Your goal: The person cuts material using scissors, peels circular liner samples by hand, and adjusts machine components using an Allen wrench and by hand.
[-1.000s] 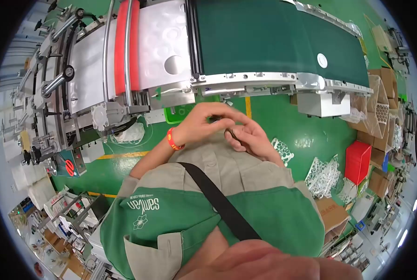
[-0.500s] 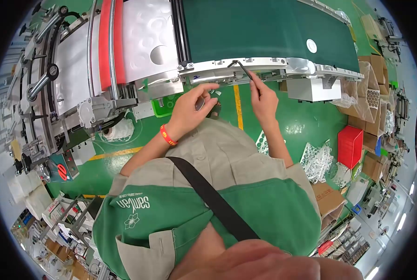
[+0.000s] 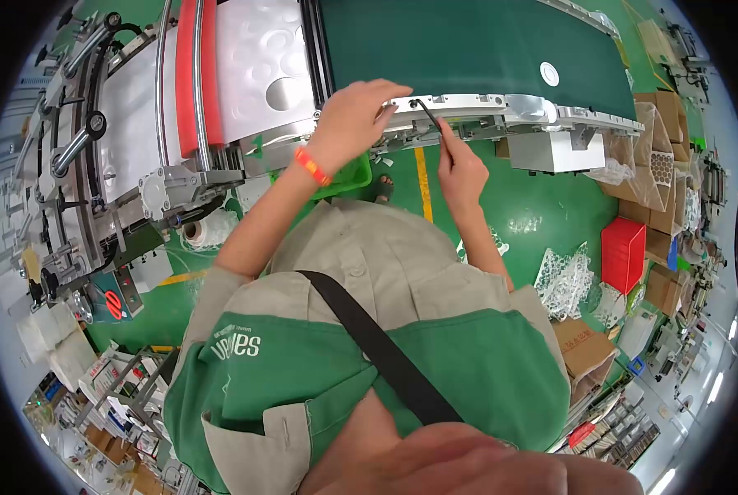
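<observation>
The rail (image 3: 468, 101) looks smooth metal, the belt (image 3: 443, 49) matt.

Dark green conveyor belt (image 3: 435, 49), white disc (image 3: 549, 74) on it, flat (toward the right).

We wear a green-and-beige work shirt (image 3: 459, 371) with white chest lettering (image 3: 237, 346), a black diagonal strap (image 3: 377, 351) and a red-and-yellow wristband (image 3: 313, 167).

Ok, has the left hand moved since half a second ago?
Yes: the left hand has gone forward; short of the conveyor's white side rail before, it now reaches across that rail in view.
</observation>
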{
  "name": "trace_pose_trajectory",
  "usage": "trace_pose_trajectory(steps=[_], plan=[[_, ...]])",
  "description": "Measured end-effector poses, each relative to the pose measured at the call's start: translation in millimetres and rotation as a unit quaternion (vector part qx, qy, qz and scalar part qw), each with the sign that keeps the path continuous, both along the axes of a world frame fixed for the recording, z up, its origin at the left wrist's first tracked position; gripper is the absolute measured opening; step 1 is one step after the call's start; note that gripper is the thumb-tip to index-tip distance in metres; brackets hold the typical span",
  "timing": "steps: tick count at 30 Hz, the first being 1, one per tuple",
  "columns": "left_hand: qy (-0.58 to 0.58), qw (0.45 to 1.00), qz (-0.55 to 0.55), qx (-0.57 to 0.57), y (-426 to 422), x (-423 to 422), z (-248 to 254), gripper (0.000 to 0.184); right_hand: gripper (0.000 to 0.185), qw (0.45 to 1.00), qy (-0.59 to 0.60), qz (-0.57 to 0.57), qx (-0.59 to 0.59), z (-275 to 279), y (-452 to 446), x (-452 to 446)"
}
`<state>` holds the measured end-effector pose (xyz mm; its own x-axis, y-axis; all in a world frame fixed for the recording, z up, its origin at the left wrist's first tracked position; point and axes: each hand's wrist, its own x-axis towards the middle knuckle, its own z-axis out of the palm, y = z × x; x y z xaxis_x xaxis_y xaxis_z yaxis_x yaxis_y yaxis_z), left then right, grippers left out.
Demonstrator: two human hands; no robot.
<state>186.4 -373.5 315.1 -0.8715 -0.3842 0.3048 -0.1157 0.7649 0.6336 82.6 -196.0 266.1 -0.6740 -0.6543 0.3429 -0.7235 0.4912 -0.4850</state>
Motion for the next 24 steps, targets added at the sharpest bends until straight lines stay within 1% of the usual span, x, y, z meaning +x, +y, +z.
trace_pose_trajectory(steps=[1, 3, 4, 5, 7, 8, 9, 11, 12, 13, 15, 16, 17, 18, 19, 20, 21, 23, 24], plan=[[-0.001, 1.000, -0.004, -0.002, -5, -12, -10, 0.027, 0.030, 1.000, 0.014, 0.003, 0.004, 0, 0, 2], [0.007, 0.994, -0.085, -0.067, -11, -33, -21, 0.026, 0.030, 0.999, 0.032, -0.003, 0.008, -1, -1, 6], [-0.036, 0.988, -0.129, -0.076, -13, -39, -21, 0.021, 0.030, 0.999, 0.051, -0.005, 0.014, -1, -1, 8], [-0.035, 0.987, -0.133, -0.080, -17, -45, -21, 0.021, 0.030, 0.999, 0.052, -0.009, 0.011, 0, -2, 12], [-0.023, 0.973, -0.196, -0.115, -25, -54, -21, 0.015, 0.030, 0.998, 0.018, -0.036, 0.056, 1, -5, 23], [0.010, 0.970, -0.208, -0.124, -27, -57, -22, 0.010, 0.032, 0.998, -0.003, -0.035, 0.044, 2, -7, 26], [0.010, 0.970, -0.210, -0.125, -29, -59, -22, 0.010, 0.032, 0.998, -0.002, -0.037, 0.042, 2, -8, 28], [0.005, 0.963, -0.241, -0.119, -35, -60, -20, 0.008, 0.035, 0.999, -0.043, 0.001, 0.019, 3, -10, 32], [0.007, 0.963, -0.242, -0.122, -38, -60, -21, 0.008, 0.039, 0.995, -0.098, 0.011, 0.009, 3, -13, 35], [0.013, 0.956, -0.254, -0.144, -41, -60, -22, 0.008, 0.039, 0.995, -0.097, 0.010, 0.007, 2, -16, 39], [0.020, 0.950, -0.264, -0.167, -42, -60, -21, 0.008, 0.042, 0.982, -0.187, -0.009, 0.002, -1, -22, 44], [0.011, 0.950, -0.262, -0.169, -40, -60, -19, 0.009, 0.044, 0.988, -0.156, -0.009, -0.004, -8, -22, 45], [0.001, 0.951, -0.258, -0.170, -38, -60, -17, 0.009, 0.044, 0.988, -0.155, -0.008, -0.005, -9, -21, 44], [-0.023, 0.948, -0.258, -0.187, -37, -60, -15, 0.009, 0.044, 0.992, -0.123, -0.003, 0.016, -9, -18, 40], [-0.023, 0.948, -0.255, -0.187, -36, -61, -15, 0.009, 0.045, 0.995, -0.090, 0.001, 0.037, -4, -14, 35], [-0.028, 0.956, -0.235, -0.173, -34, -61, -17, 0.009, 0.045, 0.988, -0.140, 0.035, 0.045, 7, -8, 25], [-0.034, 0.963, -0.213, -0.159, -33, -61, -19, 0.009, 0.045, 0.989, -0.139, 0.038, 0.045, 9, -6, 17], [-0.021, 0.963, -0.207, -0.170, -31, -59, -23, 0.010, 0.045, 0.984, -0.101, 0.120, 0.083, 8, -6, 4], [-0.017, 0.966, -0.190, -0.176, -28, -57, -23, 0.011, 0.046, 0.983, -0.104, 0.126, 0.086, 4, -5, 0]])
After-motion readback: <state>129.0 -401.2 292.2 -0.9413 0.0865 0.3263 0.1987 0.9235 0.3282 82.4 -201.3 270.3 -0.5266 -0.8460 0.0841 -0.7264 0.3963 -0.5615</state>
